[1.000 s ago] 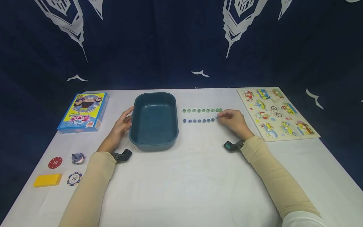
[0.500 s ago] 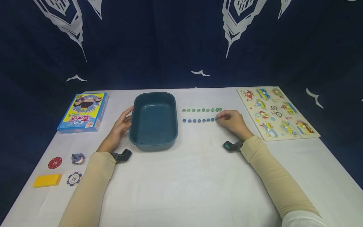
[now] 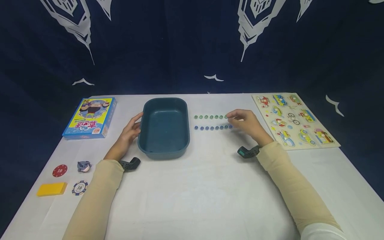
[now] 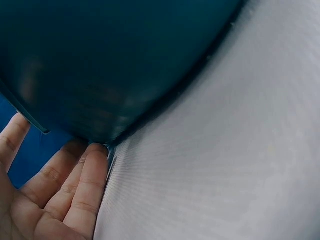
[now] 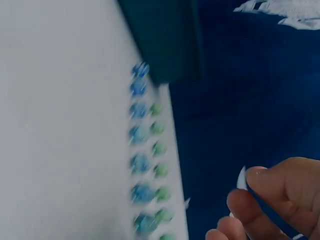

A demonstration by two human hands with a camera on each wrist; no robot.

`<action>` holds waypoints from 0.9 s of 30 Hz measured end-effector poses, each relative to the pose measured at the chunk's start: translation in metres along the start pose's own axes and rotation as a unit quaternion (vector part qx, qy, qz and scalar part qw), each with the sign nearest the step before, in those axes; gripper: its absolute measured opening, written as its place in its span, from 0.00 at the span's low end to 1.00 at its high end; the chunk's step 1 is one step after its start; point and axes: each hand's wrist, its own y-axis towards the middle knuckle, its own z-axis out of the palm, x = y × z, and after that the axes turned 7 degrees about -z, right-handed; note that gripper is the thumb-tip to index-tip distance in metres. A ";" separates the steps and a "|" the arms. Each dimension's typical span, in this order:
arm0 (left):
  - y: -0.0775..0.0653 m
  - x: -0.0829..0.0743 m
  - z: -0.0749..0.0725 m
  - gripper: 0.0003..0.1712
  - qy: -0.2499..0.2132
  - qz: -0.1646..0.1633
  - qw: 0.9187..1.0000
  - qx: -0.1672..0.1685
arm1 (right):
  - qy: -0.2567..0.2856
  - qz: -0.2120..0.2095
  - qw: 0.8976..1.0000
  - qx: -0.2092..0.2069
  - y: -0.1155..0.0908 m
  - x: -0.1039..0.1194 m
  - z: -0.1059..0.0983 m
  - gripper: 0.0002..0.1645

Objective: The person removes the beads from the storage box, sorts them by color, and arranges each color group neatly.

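Note:
My left hand (image 3: 127, 135) rests against the left wall of a dark teal bin (image 3: 163, 156). In the left wrist view its nearly straight fingertips touch the bin's outer side. My right hand (image 3: 247, 125) hovers at the right end of a row of green marbles (image 3: 211, 117), hiding that end. Its thumb and index finger are slightly apart in the right wrist view, and I see nothing held between them. Below the green row runs a parallel row of blue marbles (image 3: 212, 128), its last one just under the right fingers.
At the back left lies a blue and yellow game box (image 3: 90, 118). Near the left forearm are a red chip (image 3: 60, 170), a small shark figure (image 3: 84, 166), a yellow block (image 3: 52, 189) and a white-blue chip (image 3: 79, 188). A picture puzzle board (image 3: 295, 121) lies at the right.
My right hand has let go of a blue marble at the right end of the blue row and moved back toward the green row. The left hand stays on the bin.

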 end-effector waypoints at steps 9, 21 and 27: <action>0.000 0.002 -0.002 0.41 -0.012 0.009 1.000 -0.004 | 0.063 -0.103 0.984 0.135 0.020 0.062 0.032 0.11; 0.004 0.004 0.000 0.41 -0.014 0.010 1.000 0.000 | 0.123 -0.212 0.940 0.237 0.045 0.096 0.098 0.11; 0.002 0.003 -0.002 0.40 -0.002 0.005 1.000 -0.004 | 0.080 -0.244 0.918 0.302 0.056 0.112 0.121 0.10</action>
